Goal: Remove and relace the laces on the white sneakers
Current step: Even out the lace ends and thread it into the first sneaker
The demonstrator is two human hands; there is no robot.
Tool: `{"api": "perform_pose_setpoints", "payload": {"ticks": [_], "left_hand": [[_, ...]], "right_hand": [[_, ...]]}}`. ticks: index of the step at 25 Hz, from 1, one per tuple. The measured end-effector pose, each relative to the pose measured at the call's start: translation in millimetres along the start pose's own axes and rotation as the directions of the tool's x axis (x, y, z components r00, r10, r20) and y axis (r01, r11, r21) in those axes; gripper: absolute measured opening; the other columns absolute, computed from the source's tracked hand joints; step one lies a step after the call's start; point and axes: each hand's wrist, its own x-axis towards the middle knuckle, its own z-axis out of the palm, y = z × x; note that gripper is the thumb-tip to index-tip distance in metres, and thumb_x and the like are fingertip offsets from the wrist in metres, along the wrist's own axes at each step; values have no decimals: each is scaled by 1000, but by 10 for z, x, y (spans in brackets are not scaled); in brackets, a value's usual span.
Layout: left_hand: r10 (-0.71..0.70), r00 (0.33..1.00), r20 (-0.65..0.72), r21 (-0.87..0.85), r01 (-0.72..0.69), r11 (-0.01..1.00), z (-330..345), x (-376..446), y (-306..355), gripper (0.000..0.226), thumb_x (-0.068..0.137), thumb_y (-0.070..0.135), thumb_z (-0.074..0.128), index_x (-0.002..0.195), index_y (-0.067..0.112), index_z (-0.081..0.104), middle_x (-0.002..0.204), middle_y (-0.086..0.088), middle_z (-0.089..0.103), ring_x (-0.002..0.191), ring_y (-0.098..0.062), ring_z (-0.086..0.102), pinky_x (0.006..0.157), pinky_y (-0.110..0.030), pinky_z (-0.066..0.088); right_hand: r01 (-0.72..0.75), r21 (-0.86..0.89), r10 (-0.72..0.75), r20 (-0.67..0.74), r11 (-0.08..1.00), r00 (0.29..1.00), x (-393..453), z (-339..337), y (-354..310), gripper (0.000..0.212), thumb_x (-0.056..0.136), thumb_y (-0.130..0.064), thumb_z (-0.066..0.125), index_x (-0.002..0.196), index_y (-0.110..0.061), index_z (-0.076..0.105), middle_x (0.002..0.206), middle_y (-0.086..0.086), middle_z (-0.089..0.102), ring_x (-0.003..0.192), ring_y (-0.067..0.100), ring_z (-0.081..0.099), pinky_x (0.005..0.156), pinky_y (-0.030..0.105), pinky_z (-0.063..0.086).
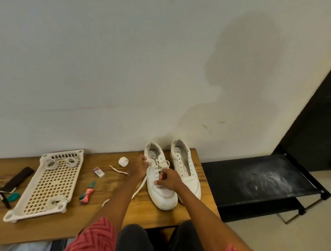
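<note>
— Sneakers where?
— Side by side on table, toes toward the person.
— Hands?
— Left hand grips lace beside left shoe; right hand pinches lace over its eyelets

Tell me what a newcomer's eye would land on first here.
Two white sneakers stand side by side at the wooden table's right end, and both hands work a lace on the left one. To the left lies a white perforated tray holding coiled laces.
</note>
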Motion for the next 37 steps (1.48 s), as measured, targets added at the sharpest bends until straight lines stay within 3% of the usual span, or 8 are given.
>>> {"api": "perform_pose_setpoints", "payload": {"ticks": [5,10,17,20,25,31,35,37], "left_hand": [[97,994,-56,39,-95,995,155,27,-15,13,89,18,62,96,7,61,95,-12,67,86,-23,60,70,-30,43],[191,981,-40,319,-169,933,56,8,-54,16,96,14,47,99,4,59,99,-6,66,88,-24,62,72,-28,46],[-7,995,-101,578,65,813,-589,95,-656,36,95,13,52,131,9,45,131,-11,54,118,-22,55,97,-28,44],[-60,996,-67,608,88,789,-627,92,-627,33,95,13,51,127,9,49,128,-9,56,117,-21,55,95,-26,45],[9,983,181,226,-51,973,-227,73,-276,23,92,27,58,108,10,58,103,-7,63,86,-19,60,70,-28,50],[-155,974,164,-267,195,944,83,89,-40,21,95,28,53,91,7,56,73,-8,56,53,-15,47,49,-23,40],[-171,980,105,-290,195,937,137,121,-113,14,90,22,61,87,8,60,80,-8,60,66,-17,51,55,-24,40],[-106,994,30,-89,108,990,142,123,-119,15,91,25,60,92,10,62,92,-6,65,79,-18,56,62,-26,41]], "right_hand": [[36,14,-36,-28,999,999,-5,44,36,35,75,-27,77,65,-28,43,66,-13,50,60,2,45,57,15,34],[32,20,-31,-79,999,996,-28,76,43,35,76,-24,76,65,-28,43,65,-12,49,59,3,44,56,15,34],[20,31,-17,-112,999,994,-48,98,17,35,76,-22,77,65,-26,44,66,-12,49,59,3,44,56,13,33],[14,23,-11,-102,1000,995,-52,96,9,35,75,-22,77,65,-26,44,67,-12,49,60,3,44,57,14,34],[5,12,-4,-73,1000,997,-15,59,2,35,75,-23,78,64,-26,44,66,-12,50,60,3,45,57,15,35],[4,10,-3,-51,1000,999,28,41,32,36,74,-24,79,62,-26,45,63,-11,50,58,3,45,56,16,36],[8,-15,-9,-43,1000,999,50,39,48,36,75,-27,78,63,-27,44,64,-12,49,59,3,44,57,16,35],[7,-8,-7,-48,1000,999,44,61,62,35,75,-26,77,63,-27,44,64,-11,49,59,3,45,58,16,36]]}}
